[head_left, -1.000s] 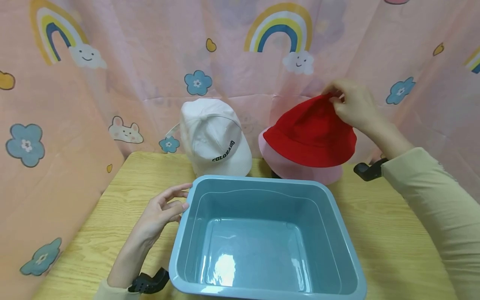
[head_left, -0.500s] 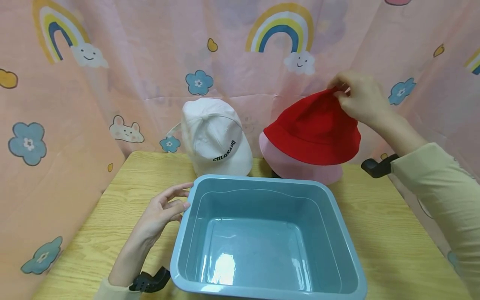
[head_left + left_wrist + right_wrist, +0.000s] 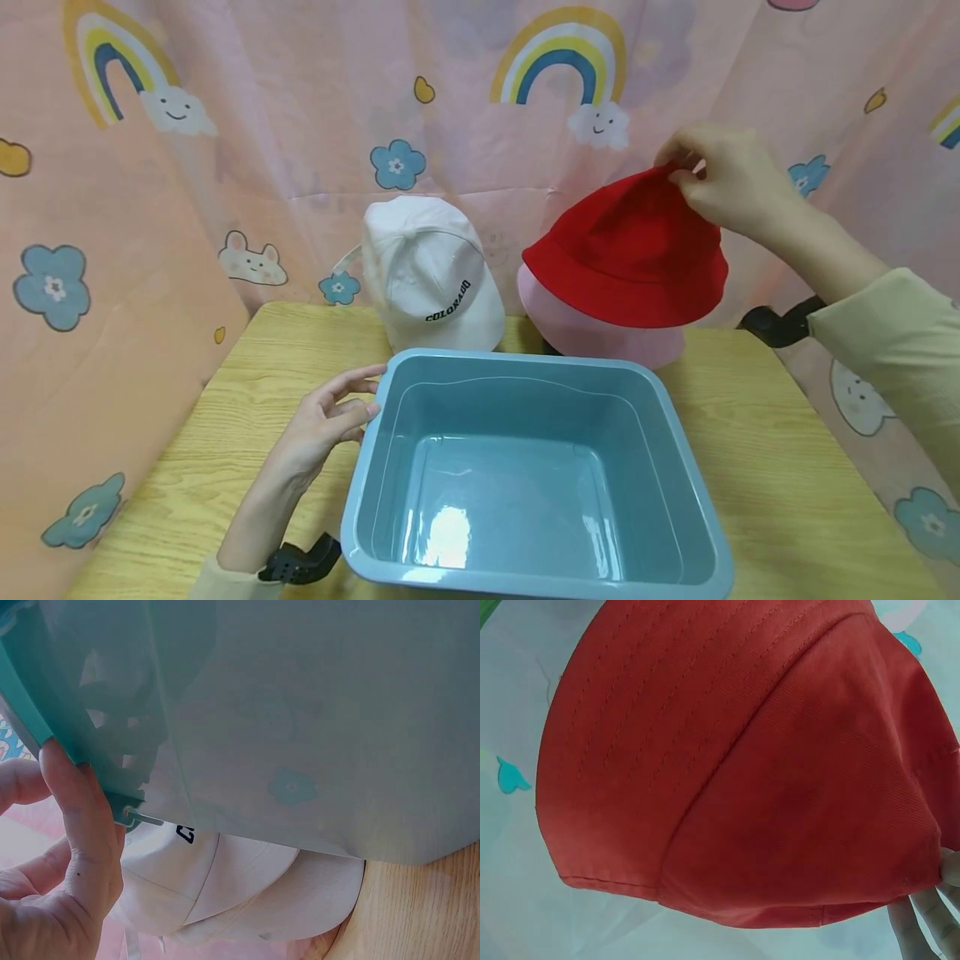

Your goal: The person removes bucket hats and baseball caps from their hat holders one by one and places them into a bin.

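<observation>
My right hand (image 3: pixel 731 179) pinches the crown of a red bucket hat (image 3: pixel 630 250), which hangs tilted above the back right of the table. Its stitched brim fills much of the right wrist view, with fingertips at the crown (image 3: pixel 840 795). Behind and below it a pink hat (image 3: pixel 600 333) shows, partly covered by the red one. My left hand (image 3: pixel 318 429) touches the left rim of a blue-grey plastic basin (image 3: pixel 693 467) with loosely bent fingers. In the left wrist view, fingertips lie against the basin's rim (image 3: pixel 26 697).
A white cap (image 3: pixel 431 275) lettered COLORADO stands behind the basin, left of the pink hat. Under everything is a wood-grain table (image 3: pixel 795 467). A pink printed curtain (image 3: pixel 315 125) hangs close behind the hats.
My right hand has moved up and slightly right, raising the red bucket hat a little further off the pink hat. The left hand and basin have stayed in place.
</observation>
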`<state>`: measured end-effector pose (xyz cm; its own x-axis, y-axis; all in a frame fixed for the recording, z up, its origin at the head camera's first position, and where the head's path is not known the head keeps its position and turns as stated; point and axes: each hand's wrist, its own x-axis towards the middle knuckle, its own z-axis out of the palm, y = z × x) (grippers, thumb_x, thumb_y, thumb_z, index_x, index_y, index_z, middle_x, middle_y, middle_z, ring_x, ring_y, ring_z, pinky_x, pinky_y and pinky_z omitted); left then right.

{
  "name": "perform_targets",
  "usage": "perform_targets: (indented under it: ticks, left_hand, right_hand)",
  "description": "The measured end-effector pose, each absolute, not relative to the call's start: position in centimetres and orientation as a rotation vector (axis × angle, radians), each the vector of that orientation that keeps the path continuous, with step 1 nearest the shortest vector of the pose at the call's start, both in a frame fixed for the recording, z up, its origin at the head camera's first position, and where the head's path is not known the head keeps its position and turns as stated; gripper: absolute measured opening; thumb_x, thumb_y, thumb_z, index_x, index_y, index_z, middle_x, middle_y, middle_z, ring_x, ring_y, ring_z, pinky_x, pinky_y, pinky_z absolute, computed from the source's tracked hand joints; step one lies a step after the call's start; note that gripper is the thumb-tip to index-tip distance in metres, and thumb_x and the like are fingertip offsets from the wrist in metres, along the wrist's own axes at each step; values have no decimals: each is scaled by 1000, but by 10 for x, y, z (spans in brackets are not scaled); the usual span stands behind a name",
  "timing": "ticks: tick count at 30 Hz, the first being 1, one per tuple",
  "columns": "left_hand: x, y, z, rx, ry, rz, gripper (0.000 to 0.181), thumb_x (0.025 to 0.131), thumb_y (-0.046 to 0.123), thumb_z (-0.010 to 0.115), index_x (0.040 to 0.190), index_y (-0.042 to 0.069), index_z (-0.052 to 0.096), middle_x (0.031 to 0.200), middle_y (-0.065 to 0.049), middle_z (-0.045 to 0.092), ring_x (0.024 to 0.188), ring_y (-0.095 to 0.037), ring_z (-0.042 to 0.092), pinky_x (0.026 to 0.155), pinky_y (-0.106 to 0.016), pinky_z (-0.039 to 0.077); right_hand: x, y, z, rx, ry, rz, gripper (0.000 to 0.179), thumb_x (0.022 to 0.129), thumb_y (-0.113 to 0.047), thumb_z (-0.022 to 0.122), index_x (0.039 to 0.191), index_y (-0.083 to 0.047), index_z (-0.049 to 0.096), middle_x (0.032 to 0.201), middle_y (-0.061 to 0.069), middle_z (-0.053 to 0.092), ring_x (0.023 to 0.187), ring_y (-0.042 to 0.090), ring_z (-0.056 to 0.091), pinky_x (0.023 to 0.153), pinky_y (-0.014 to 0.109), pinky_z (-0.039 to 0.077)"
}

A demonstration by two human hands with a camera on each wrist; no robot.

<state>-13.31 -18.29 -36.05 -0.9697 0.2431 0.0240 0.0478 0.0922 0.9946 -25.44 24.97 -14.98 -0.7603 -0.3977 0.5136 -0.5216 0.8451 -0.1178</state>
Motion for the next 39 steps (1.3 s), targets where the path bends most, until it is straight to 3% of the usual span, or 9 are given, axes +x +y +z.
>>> perform_targets:
  ticks: [8, 11, 15, 22, 24, 26, 39]
  left_hand:
    - [-134, -182, -360, 292, 2197, 2011, 49, 92, 10, 61, 139, 4, 46, 114, -5, 53, 78, -7, 66, 66, -28, 55]
    - [-133, -182, -360, 294, 2201, 2010, 49, 92, 10, 60, 139, 4, 46, 114, -4, 53, 78, -7, 66, 66, -28, 55]
    - [-133, -183, -361, 293, 2197, 2011, 50, 92, 10, 60, 139, 4, 46, 115, -5, 53, 79, -7, 66, 66, -28, 55]
    - [-133, -183, -361, 287, 2193, 2011, 49, 92, 11, 61, 139, 5, 46, 116, -6, 52, 79, -7, 66, 66, -28, 54]
    - [-133, -183, -361, 291, 2194, 2010, 49, 92, 11, 61, 139, 5, 46, 116, -6, 52, 79, -7, 66, 67, -28, 54]
    - [-133, -183, -361, 294, 2197, 2006, 49, 92, 11, 61, 139, 5, 46, 117, -7, 52, 80, -7, 66, 67, -28, 55]
    - [-132, -183, -361, 309, 2211, 2000, 50, 92, 12, 61, 139, 4, 46, 117, -8, 51, 80, -8, 67, 68, -30, 55]
  right_hand:
    - [-247, 247, -141, 698, -2538, 314, 17, 90, 2, 53, 103, 2, 65, 100, 21, 65, 88, 32, 59, 65, -2, 30]
    - [-244, 245, -139, 716, -2552, 274, 17, 89, 3, 54, 103, 1, 64, 100, 22, 64, 89, 34, 59, 66, 15, 51]
    - [-239, 242, -138, 746, -2557, 207, 15, 88, 3, 57, 101, -1, 65, 99, 20, 64, 88, 33, 59, 64, 23, 53]
    - [-231, 239, -133, 777, -2555, 209, 15, 88, 4, 58, 101, 0, 64, 98, 21, 65, 87, 32, 60, 62, 10, 47]
    - [-229, 238, -131, 782, -2549, 220, 16, 88, 4, 58, 101, -1, 64, 98, 20, 65, 87, 31, 60, 62, 0, 34]
    - [-227, 237, -130, 786, -2543, 226, 16, 88, 4, 58, 101, -1, 65, 98, 19, 65, 87, 30, 60, 62, -2, 32]
    - [-211, 231, -124, 806, -2516, 194, 14, 85, 6, 61, 94, -3, 65, 94, 17, 66, 85, 28, 59, 63, -2, 32]
